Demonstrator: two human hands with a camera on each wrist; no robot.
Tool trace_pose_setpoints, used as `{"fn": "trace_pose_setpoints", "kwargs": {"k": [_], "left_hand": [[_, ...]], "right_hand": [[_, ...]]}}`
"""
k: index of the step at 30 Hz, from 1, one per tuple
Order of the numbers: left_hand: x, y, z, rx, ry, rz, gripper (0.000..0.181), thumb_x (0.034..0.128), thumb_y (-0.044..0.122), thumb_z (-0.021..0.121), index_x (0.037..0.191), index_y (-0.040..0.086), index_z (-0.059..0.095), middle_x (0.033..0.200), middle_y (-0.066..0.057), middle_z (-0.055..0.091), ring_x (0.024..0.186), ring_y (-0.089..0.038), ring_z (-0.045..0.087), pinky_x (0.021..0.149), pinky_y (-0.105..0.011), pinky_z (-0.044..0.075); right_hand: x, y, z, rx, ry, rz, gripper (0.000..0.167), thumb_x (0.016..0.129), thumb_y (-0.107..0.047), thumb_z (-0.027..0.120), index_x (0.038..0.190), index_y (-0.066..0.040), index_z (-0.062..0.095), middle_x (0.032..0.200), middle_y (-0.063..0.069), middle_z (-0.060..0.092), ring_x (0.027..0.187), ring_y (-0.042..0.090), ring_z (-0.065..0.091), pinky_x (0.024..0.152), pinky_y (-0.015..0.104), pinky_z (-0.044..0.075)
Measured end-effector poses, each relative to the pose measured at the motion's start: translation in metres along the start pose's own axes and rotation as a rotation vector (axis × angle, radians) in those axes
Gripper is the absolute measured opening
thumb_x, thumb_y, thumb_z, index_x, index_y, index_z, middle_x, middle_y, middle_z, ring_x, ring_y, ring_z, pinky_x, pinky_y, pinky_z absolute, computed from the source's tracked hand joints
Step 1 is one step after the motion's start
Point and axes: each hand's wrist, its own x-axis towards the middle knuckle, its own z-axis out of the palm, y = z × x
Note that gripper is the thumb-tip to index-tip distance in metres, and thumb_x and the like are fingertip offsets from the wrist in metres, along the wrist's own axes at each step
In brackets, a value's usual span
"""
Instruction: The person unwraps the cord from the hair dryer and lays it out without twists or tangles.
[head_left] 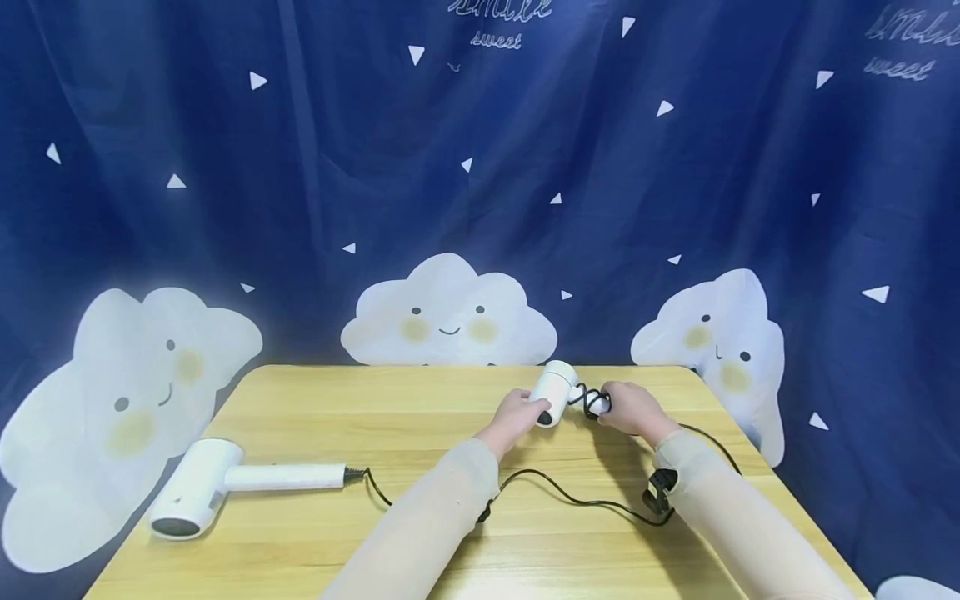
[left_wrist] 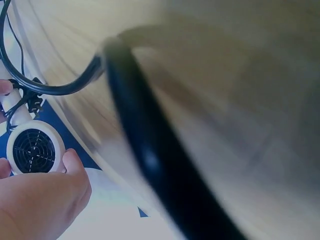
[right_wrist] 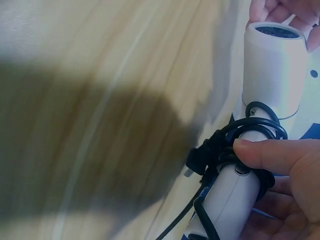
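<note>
A white hair dryer (head_left: 556, 383) with a black cord (right_wrist: 257, 121) wound round its handle (right_wrist: 227, 197) is between both hands towards the far edge of the table. My left hand (head_left: 517, 418) grips its barrel near one end; the left wrist view shows the round black grille (left_wrist: 34, 151) there, fingers on either side. With thumb and fingers my right hand (head_left: 633, 408) holds the handle, the thumb lying over the coils in the right wrist view. A black plug (right_wrist: 201, 157) hangs beside the wound cord.
A larger white hair dryer (head_left: 198, 487) lies at the table's left, handle pointing right, its black cord (head_left: 375, 490) running towards my left arm. Another stretch of black cord (head_left: 570, 498) crosses the wooden table (head_left: 360, 542) between my forearms. Behind hangs a blue curtain (head_left: 480, 208) with clouds.
</note>
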Motion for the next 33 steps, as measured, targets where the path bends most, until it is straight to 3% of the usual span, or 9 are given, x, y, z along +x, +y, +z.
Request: {"fn": "trace_pose_setpoints", "kwargs": {"k": [19,33], "left_hand": [[0.004,0.002,-0.018,-0.112,-0.06,0.023,0.058,0.0879,0.033,0.067,0.131,-0.005,0.055,0.123,-0.016,0.061,0.109,-0.028,0.058,0.099,-0.046,0.047],[0.003,-0.002,-0.031,-0.132,-0.08,0.009,0.055,0.0889,0.033,0.065,0.128,-0.006,0.058,0.12,-0.014,0.063,0.108,-0.028,0.058,0.101,-0.047,0.046]], "right_hand": [[0.007,-0.012,-0.012,-0.002,0.001,-0.02,0.02,0.076,-0.015,0.08,0.081,-0.009,0.061,0.068,0.0,0.054,0.064,0.022,0.048,0.061,0.04,0.042],[0.009,-0.026,-0.013,-0.008,0.045,-0.059,0.022,0.073,-0.018,0.08,0.08,-0.01,0.061,0.068,-0.002,0.054,0.064,0.021,0.049,0.062,0.042,0.045]]}}
